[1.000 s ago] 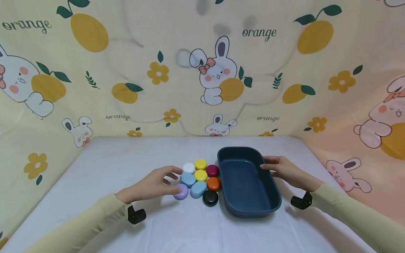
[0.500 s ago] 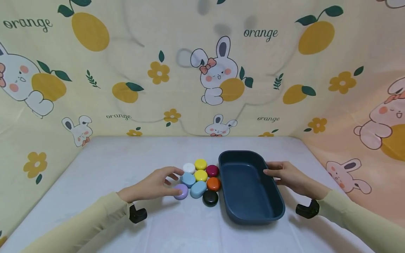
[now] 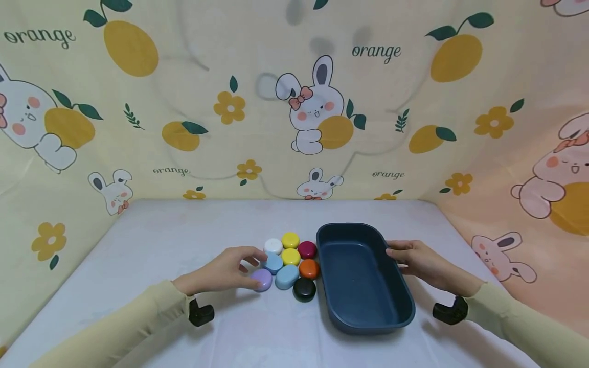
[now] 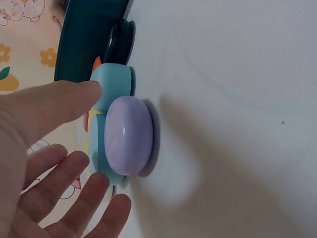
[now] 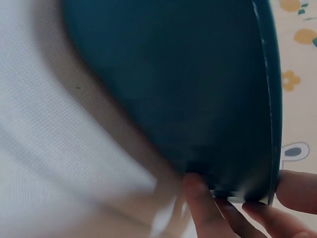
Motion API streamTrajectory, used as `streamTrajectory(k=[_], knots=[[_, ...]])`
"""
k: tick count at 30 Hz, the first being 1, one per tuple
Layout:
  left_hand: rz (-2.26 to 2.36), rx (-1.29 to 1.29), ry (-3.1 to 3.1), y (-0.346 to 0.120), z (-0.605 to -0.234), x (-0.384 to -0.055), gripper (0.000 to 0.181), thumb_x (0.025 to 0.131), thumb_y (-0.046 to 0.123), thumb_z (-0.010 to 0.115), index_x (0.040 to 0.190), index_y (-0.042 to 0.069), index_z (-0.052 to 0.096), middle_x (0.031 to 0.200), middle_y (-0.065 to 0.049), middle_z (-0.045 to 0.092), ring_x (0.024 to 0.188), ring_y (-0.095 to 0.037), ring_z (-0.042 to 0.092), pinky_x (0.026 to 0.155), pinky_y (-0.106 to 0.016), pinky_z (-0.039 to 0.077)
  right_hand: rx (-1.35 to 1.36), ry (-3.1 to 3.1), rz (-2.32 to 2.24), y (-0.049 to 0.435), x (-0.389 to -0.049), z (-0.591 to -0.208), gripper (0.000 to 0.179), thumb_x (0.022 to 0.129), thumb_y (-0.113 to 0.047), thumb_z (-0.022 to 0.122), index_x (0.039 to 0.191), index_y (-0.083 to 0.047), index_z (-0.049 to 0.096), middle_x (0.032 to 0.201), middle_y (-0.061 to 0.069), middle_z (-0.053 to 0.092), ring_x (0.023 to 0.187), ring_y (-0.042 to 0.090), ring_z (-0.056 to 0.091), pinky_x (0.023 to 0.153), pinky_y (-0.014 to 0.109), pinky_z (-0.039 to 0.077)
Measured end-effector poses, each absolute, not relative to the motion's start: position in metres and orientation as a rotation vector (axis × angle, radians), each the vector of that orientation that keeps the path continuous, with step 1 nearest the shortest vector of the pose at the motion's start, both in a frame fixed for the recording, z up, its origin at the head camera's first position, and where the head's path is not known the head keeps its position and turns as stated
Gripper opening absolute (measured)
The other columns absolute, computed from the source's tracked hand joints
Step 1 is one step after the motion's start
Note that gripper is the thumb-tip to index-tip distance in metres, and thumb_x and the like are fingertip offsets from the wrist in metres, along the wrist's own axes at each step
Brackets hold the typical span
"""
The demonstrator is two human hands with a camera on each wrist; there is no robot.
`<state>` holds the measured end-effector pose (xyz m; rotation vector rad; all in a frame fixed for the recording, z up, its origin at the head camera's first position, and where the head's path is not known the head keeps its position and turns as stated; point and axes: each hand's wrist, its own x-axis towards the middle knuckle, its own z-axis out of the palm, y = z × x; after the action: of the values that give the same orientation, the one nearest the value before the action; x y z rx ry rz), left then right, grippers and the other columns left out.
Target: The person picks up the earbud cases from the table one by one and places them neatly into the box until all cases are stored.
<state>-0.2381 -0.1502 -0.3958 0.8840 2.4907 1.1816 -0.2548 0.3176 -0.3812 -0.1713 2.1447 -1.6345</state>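
Observation:
At the middle of the table lies a cluster of glossy rounded pieces. My left hand (image 3: 223, 269) is held at its left side, around the lilac piece (image 3: 263, 280) and a light blue piece (image 3: 273, 262). In the left wrist view, thumb and fingers are spread and apart from the lilac piece (image 4: 129, 135). My right hand (image 3: 430, 263) grips the right side of a dark blue rectangular tub (image 3: 363, 286), thumb over the rim and fingers against the outer wall. The right wrist view shows the fingertips on the tub's outside (image 5: 188, 99).
Close by sit a second light blue piece (image 3: 287, 277), a black one (image 3: 304, 290), an orange one (image 3: 309, 269), a dark red one (image 3: 307, 250), a white one (image 3: 273, 246) and two yellow ones (image 3: 290, 240). A printed curtain (image 3: 207, 76) hangs behind the white table (image 3: 207, 327).
The tub has slid a little towards me and slightly right, with my right hand moving along on its side. My left hand has stayed nearly in place by the lilac piece.

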Motion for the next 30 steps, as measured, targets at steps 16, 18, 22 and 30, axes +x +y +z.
streamTrajectory(k=[16,18,22,30], knots=[[1.191,0.907,2.505,-0.155,-0.402,-0.241,0.05,0.078,0.018,0.085,0.121,0.003,0.063,0.12,-0.008,0.063,0.108,-0.029,0.06,0.088,-0.045,0.052,-0.163,2.086,-1.701,0.326,-0.25,-0.379,0.053,0.101,-0.013,0.055,0.143,0.014,0.037,0.126,0.019,0.062,0.104,0.024,0.063,0.09,0.039,0.052],[1.195,0.903,2.503,-0.155,-0.403,-0.241,0.05,0.078,0.017,0.085,0.121,0.002,0.063,0.119,-0.008,0.063,0.107,-0.028,0.06,0.088,-0.043,0.053,-0.16,2.085,-1.708,0.326,-0.25,-0.379,0.052,0.101,-0.013,0.055,0.142,0.015,0.037,0.125,0.019,0.063,0.103,0.024,0.063,0.09,0.039,0.052],[1.192,0.889,2.498,-0.156,-0.405,-0.241,0.049,0.078,0.015,0.085,0.12,0.001,0.064,0.117,-0.007,0.065,0.105,-0.024,0.061,0.086,-0.038,0.054,-0.156,2.073,-1.718,0.327,-0.25,-0.38,0.052,0.101,-0.013,0.055,0.142,0.014,0.038,0.124,0.019,0.063,0.102,0.024,0.063,0.09,0.039,0.052],[1.212,0.88,2.499,-0.156,-0.408,-0.24,0.048,0.076,0.014,0.086,0.118,0.0,0.067,0.115,-0.007,0.067,0.103,-0.022,0.063,0.09,-0.038,0.052,-0.167,2.055,-1.722,0.328,-0.249,-0.38,0.053,0.101,-0.013,0.055,0.142,0.015,0.037,0.125,0.02,0.062,0.104,0.026,0.062,0.091,0.04,0.052]])
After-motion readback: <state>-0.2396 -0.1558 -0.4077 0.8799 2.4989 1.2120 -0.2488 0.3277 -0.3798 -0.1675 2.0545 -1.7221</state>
